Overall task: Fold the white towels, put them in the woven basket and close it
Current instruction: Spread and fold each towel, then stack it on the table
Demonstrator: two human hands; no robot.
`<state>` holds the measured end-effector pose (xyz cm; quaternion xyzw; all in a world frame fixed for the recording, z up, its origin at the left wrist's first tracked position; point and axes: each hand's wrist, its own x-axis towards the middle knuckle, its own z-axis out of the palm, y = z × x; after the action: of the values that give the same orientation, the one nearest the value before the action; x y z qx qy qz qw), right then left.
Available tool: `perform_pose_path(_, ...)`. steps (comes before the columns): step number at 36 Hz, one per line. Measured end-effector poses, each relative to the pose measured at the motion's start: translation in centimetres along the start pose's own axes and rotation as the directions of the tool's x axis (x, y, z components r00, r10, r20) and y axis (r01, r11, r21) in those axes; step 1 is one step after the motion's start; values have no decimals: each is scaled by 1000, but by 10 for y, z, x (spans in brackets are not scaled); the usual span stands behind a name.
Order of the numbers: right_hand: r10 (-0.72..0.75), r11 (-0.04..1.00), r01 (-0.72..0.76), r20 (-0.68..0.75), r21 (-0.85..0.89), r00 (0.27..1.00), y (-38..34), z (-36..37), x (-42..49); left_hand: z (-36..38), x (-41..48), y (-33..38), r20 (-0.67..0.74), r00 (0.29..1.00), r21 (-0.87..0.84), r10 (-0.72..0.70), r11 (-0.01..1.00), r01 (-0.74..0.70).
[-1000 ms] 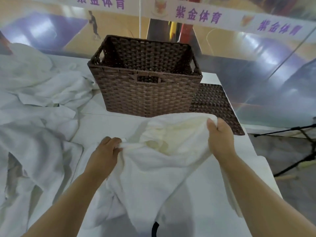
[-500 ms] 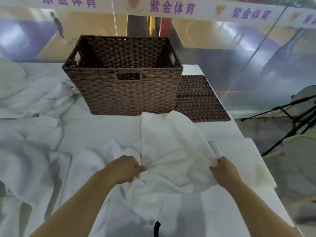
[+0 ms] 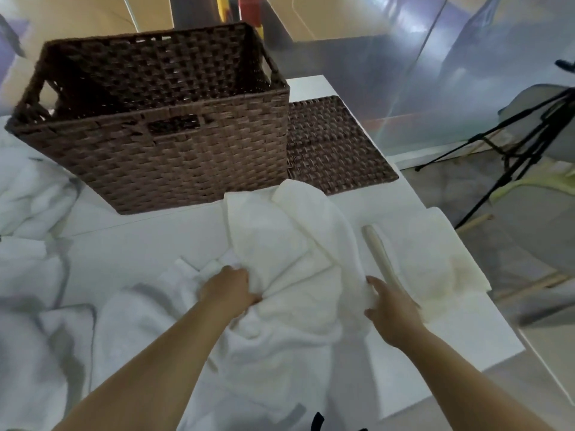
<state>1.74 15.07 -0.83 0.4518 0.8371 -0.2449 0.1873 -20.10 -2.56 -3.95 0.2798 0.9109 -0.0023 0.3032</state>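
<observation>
A: So, where is the towel (image 3: 295, 259) at this moment?

B: It lies crumpled on the white table (image 3: 140, 244), near the person and just in front of the woven basket (image 3: 161, 157). Its far fold reaches the foot of the basket's near wall.

A: And the hands?

B: The left hand (image 3: 228, 292) has its fingers curled into the cloth and grips a bunched fold at the towel's left side. The right hand (image 3: 393, 309) lies on the towel's right side with its fingers fairly straight, pointing away from the person. I cannot tell whether it pinches the cloth or only rests on it.

A: Is the basket shut?

B: No, it stands open at the top, and nothing shows inside. Its flat woven lid (image 3: 336, 144) lies on the table just to the right of it, touching or nearly so.

A: Anything else in view?

B: A heap of loose white towels (image 3: 28, 194) covers the left of the table. At the right edge a flatter stretch of white cloth (image 3: 435, 253) lies spread, with a rolled hem beside the right hand. A black tripod (image 3: 513, 144) stands on the floor, far right.
</observation>
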Motion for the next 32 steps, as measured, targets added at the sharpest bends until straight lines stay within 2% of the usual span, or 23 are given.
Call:
perform_pose_path(6,39,997,-34,-75,67,996,7,11,2,11,-4,-3,-110,994,-103,4,995,-15)
perform_pose_path(9,38,992,-23,-122,122,992,10,9,4,7,-9,-6,-166,986,-219,5,975,-42)
perform_pose_path(15,46,926,43,-225,375,973,0,-19,6,-23,-25,-16,-325,937,-584,-129,807,-91)
perform_pose_path(18,36,873,96,-260,477,965,-9,-38,10,-44,-32,-21,-398,898,-653,-187,745,-134)
perform_pose_path(22,-20,830,206,-340,519,940,-28,-72,7,-74,-40,-29,-486,826,-694,-284,700,-167)
perform_pose_path(25,-30,761,235,-329,604,944,-39,-99,6,-95,-48,-40,-543,768,-709,-340,676,-201)
perform_pose_path(27,-47,744,253,-330,618,943,-45,-115,8,-108,-58,-47,-583,723,-695,-371,688,-208)
perform_pose_path(29,-66,778,235,-296,582,953,-52,-133,3,-123,-71,-52,-618,678,-686,-399,694,-216)
perform_pose_path(30,-65,783,251,-326,570,943,-54,-141,3,-130,-79,-53,-628,658,-688,-416,693,-218)
perform_pose_path(32,-12,734,223,-317,642,948,-54,-159,2,-144,-97,-54,-641,624,-693,-447,686,-220)
